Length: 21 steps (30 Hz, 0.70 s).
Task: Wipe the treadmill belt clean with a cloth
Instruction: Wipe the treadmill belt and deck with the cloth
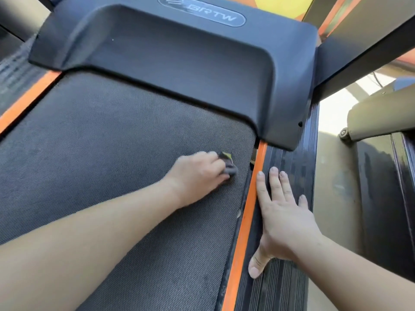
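Two hands are down on the treadmill, and only one of them is working. My left hand (197, 178) is curled around a small dark cloth (230, 166) with a bit of yellow showing, and presses it onto the treadmill belt (101, 142). The cloth sits at the belt's far right corner, just short of the motor cover (179, 63) and close to the orange strip (244, 232) along the belt's edge. My right hand (287, 223) holds nothing. It lies flat, fingers straight, on the ribbed side rail (285, 288) beside the strip, off the belt, and I take it to be propping me up.

What matters for the next stroke is where the rest of the belt lies from the cloth. Nearly all of it spreads to the left of my left hand and back toward me. The belt's long axis runs from the cover straight down to my body (the cloth is about as far forward and right as it can go). So I judge the sensible pull is leftward across the width, then in lanes back toward me. My left arm is the one placed for that, since it already reaches across the belt. I cannot tell from the surface which parts are already clean.
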{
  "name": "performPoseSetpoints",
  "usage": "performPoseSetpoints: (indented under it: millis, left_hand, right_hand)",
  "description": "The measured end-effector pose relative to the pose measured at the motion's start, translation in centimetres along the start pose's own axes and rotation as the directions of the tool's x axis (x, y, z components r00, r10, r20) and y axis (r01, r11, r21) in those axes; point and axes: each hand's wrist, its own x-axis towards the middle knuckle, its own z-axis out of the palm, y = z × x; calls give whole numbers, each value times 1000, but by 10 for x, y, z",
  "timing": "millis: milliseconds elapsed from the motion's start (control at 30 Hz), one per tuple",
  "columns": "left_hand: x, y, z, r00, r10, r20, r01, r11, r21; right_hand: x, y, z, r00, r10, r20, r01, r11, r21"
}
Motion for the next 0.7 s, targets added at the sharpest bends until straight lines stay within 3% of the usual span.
performPoseSetpoints:
  millis: [133, 300, 467, 600, 633, 700]
  left_hand:
    - [8, -6, -4, 957, -289, -15, 287, 954, -84]
    - [-12, 2, 2, 963, -264, -52, 261, 964, -44]
    - [10, -36, -2, 995, -93, -29, 95, 994, 50]
    - [30, -46, -11, 883, -467, 43, 463, 883, 78]
    - [27, -30, -10, 868, -495, 50, 494, 869, 29]
    - [8, 11, -6, 911, -412, 21, 412, 909, -63]
  right_hand:
    - [-2, 0, 0, 1000, 1, 12, -1, 1000, 9]
    - [-2, -1, -1, 1000, 5, 11, -5, 1000, 9]
    - [-2, 0, 0, 1000, 4, 21, -5, 1000, 19]
    - [-2, -2, -2, 999, 14, 44, -15, 1000, 20]
    - [-2, -3, -2, 999, 12, 45, -13, 1000, 20]
    - [-2, -1, -2, 999, 9, 38, -10, 1000, 24]
